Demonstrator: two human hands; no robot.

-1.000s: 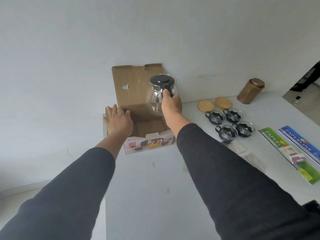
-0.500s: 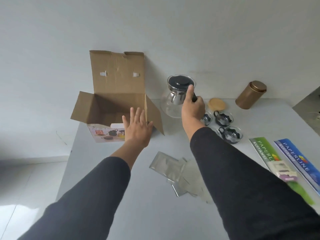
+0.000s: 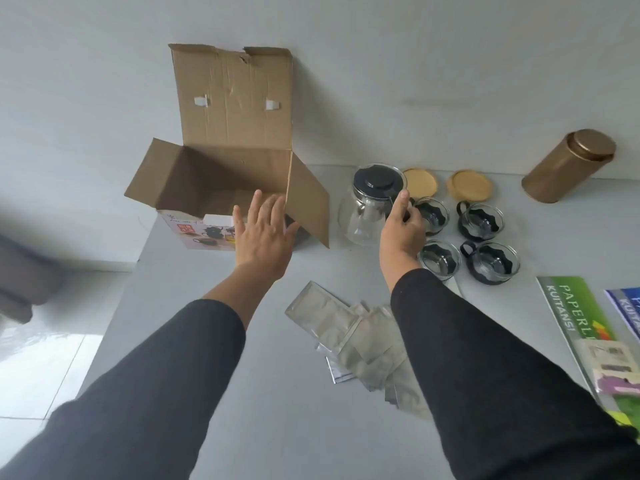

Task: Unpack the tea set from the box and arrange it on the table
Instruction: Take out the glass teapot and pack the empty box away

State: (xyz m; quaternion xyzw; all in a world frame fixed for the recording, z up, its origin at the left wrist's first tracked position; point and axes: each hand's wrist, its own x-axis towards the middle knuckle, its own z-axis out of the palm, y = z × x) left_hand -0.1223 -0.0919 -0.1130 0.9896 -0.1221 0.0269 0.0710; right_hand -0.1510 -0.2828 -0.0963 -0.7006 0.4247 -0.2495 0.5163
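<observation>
The right hand (image 3: 401,233) is closed around the handle of the round clear glass teapot with black lid (image 3: 372,202), which stands on the grey table (image 3: 277,393) between both hands. The left hand (image 3: 263,233), fingers spread and holding nothing, is at the open brown cardboard box (image 3: 225,161). Four small glass cups in black holders (image 3: 479,223) stand just right of the right hand.

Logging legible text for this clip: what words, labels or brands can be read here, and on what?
"PAPERL" and "KUITANSI": green booklet, cut off by papers lying on it.
"KUITA": blue booklet, cut off at the frame edge.
Box front: red label and handwriting, too small to read.
</observation>
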